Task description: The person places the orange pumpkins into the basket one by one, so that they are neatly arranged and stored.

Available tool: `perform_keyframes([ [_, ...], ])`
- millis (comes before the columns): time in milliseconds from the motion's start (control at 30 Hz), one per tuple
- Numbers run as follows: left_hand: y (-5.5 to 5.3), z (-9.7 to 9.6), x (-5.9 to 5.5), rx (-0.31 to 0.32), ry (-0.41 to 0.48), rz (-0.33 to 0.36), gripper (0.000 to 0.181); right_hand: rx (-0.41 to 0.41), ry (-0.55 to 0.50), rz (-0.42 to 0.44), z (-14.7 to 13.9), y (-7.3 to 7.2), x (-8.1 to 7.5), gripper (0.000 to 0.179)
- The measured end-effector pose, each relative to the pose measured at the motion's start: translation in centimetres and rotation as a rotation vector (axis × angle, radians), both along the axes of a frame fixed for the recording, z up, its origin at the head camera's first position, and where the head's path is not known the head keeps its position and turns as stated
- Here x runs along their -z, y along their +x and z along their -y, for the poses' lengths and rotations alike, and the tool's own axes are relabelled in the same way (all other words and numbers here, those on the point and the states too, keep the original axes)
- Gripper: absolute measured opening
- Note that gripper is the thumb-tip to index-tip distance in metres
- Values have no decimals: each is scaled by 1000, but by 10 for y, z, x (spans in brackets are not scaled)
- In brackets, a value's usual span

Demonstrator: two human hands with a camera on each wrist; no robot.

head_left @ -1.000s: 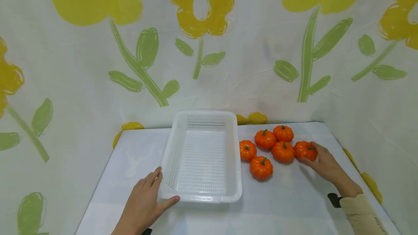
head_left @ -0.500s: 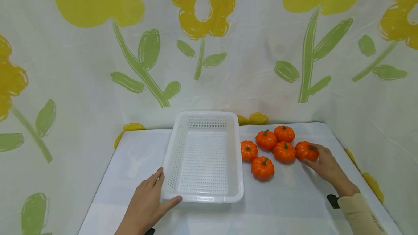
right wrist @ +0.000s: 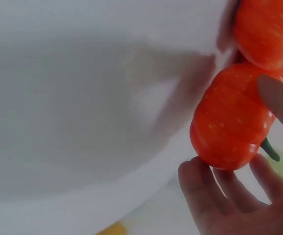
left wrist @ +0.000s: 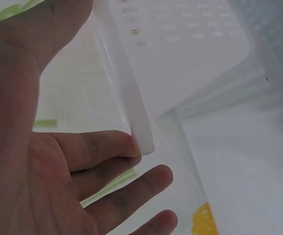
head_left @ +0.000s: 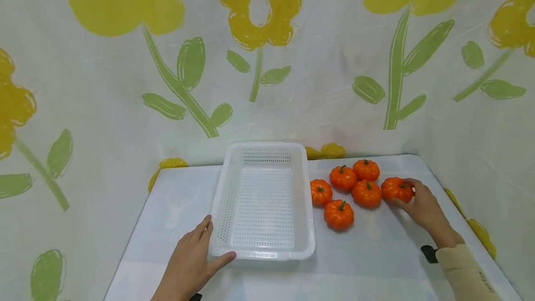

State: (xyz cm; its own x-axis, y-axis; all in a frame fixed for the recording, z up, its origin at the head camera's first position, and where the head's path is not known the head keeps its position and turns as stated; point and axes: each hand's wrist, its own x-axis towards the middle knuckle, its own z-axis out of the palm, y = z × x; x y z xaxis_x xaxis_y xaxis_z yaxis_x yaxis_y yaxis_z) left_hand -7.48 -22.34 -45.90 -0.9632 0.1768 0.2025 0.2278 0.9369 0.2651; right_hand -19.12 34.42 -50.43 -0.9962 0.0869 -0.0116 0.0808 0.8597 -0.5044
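My right hand (head_left: 426, 206) pinches a small orange pumpkin (head_left: 396, 189) with a green stem, at the right end of a group of pumpkins. The right wrist view has the thumb on one side of this pumpkin (right wrist: 231, 117) and the fingertips at its other side. At the near left corner of a white plastic basket (head_left: 309, 226), my left hand (head_left: 188, 259) is spread, fingers along the left side and thumb by the front rim. Up close in the left wrist view, straight fingers (left wrist: 97, 149) touch the basket's rim (left wrist: 131, 103). Nothing lies inside the basket.
Several more orange pumpkins (head_left: 367, 194) sit close together between the basket and my right hand, the leftmost right beside the basket's wall. The white table (head_left: 359, 264) meets a flower-printed cloth wall (head_left: 317, 106) at the back and sides.
The pinched pumpkin and my right hand have shifted slightly right and away, widening the gap to the neighbouring pumpkin. My left hand stays at the basket's corner.
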Motion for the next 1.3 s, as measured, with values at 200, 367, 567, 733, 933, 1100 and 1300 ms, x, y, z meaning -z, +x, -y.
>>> perform_keyframes([
  [200, 1, 0, 3, -14, -4, 33, 99, 18, -20, -144, 8, 1, -18, 91],
  [367, 2, 1, 3, -19, 4, 37, 99, 9, -75, -244, 37, -7, -39, 92],
  [567, 0, 0, 2, -12, 2, 17, 99, -66, -171, -273, 81, -20, -61, 87],
  [733, -2, -1, 1, -20, -7, 41, 101, -177, -253, -278, 114, -31, -72, 83],
  [933, -3, -2, 2, -27, -23, 60, 104, -281, -303, -274, 150, -41, -73, 80],
  [1100, -3, -1, 2, -34, -30, 65, 104, -334, -311, -264, 183, -49, -74, 78],
  [1300, -4, -1, 1, -38, -33, 75, 105, -401, -302, -264, 223, -63, -76, 79],
])
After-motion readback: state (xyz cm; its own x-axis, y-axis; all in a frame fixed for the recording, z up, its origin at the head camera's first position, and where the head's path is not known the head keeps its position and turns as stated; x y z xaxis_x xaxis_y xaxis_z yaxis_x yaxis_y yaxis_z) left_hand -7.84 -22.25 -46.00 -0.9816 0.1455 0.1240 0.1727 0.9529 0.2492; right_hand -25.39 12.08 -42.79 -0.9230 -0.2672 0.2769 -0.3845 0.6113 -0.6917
